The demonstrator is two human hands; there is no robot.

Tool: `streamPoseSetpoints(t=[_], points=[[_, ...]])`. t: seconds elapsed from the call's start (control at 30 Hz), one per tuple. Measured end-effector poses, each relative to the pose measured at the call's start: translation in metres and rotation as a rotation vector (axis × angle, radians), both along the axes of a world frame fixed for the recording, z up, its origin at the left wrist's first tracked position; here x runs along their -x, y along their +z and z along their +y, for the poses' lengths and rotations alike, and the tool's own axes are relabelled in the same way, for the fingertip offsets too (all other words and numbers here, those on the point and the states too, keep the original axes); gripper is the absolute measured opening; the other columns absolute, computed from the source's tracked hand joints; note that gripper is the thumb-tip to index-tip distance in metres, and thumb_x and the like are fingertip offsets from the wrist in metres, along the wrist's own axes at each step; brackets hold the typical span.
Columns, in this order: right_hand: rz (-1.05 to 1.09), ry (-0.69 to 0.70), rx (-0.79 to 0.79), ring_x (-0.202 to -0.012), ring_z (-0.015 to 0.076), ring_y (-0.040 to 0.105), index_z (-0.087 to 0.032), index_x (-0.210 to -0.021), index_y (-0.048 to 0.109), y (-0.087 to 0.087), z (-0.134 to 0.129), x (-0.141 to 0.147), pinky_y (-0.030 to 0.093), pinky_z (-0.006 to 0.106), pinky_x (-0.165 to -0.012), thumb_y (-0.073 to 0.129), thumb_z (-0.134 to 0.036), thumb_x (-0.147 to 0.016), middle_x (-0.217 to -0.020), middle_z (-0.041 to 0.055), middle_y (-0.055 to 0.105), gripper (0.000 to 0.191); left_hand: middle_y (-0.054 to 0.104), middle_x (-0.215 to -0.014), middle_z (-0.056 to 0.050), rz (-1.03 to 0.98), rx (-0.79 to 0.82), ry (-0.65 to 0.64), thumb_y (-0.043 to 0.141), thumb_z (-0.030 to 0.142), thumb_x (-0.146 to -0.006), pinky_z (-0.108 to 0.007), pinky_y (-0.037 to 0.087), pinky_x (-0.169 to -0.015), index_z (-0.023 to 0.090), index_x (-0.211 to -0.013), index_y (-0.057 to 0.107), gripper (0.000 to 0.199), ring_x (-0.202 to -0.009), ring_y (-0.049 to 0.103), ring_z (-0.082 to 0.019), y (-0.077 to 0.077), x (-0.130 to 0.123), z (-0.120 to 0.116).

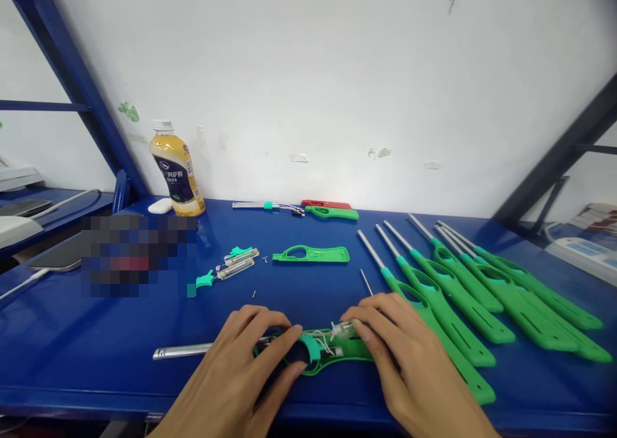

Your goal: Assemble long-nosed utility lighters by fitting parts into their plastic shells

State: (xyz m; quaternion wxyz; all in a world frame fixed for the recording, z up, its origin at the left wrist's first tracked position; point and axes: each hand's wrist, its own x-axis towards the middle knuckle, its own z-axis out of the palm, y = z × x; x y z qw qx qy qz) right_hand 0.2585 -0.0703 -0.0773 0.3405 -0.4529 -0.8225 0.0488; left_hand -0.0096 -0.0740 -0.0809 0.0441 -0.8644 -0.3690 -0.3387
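In front of me, an opened green lighter housing (355,349) lies on the blue table, with a long metal tube (180,351) sticking out to the left. My left hand (245,361) grips the housing around its ring-shaped opening, thumb and fingers on either side. A teal trigger (314,348) sits beside those fingertips, with thin white wires to its right. Between the thumb and fingers of my right hand (402,351) is a small clear fuel tank (343,329), tilted over the housing. Part of the tank and the housing's right end are hidden by that hand.
Several assembled green lighters (472,303) lie at the right. Behind my hands are a green housing half (328,255), loose clear tanks (236,268), a teal trigger (205,279) and a screwdriver shaft (366,282). A yellow drink bottle (178,171) stands at the back left.
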Motion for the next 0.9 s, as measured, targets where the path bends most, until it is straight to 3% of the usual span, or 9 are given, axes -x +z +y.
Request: streamPoseSetpoints(t=[0.27,0.47,0.73,0.9], points=[[-0.049,0.041,0.055,-0.104,0.0255,0.063,-0.029,-0.122,0.063,-0.003,0.001,0.001,0.049,0.047,-0.095,0.044,-0.013,-0.115,-0.116,0.0033,0.069,0.026,0.068,-0.121,-0.009,0.023,0.057,-0.014,0.057,0.017,-0.112,-0.036,0.063,-0.093,0.023,-0.135,0.069,0.027,-0.111,0.064,-0.025,0.000,0.008,0.000],[-0.041,0.029,0.056,-0.101,0.0258,0.061,-0.030,-0.126,0.065,-0.004,-0.001,0.001,0.050,0.045,-0.089,0.045,-0.014,-0.115,-0.115,0.0038,0.068,0.027,0.067,-0.122,-0.008,0.051,0.090,0.011,0.057,0.014,-0.110,-0.037,0.065,-0.094,0.024,-0.137,0.068,0.031,-0.112,0.066,-0.024,0.003,0.011,-0.001],[-0.042,0.035,0.081,-0.100,0.0258,0.060,-0.030,-0.125,0.066,-0.005,-0.001,-0.001,0.049,0.046,-0.088,0.045,-0.013,-0.115,-0.113,0.0039,0.067,0.029,0.070,-0.113,-0.009,0.065,0.050,-0.045,0.050,0.018,-0.113,-0.045,0.063,-0.093,0.020,-0.132,0.067,0.026,-0.099,0.070,-0.025,0.012,-0.011,0.001],[-0.037,0.040,0.068,-0.103,0.0257,0.062,-0.031,-0.128,0.066,-0.006,-0.001,-0.001,0.049,0.046,-0.092,0.046,-0.012,-0.114,-0.115,0.0036,0.068,0.031,0.071,-0.111,-0.009,0.068,0.079,-0.071,0.052,0.022,-0.114,-0.043,0.063,-0.089,0.019,-0.126,0.067,0.019,-0.096,0.070,-0.026,0.012,-0.016,0.001]])
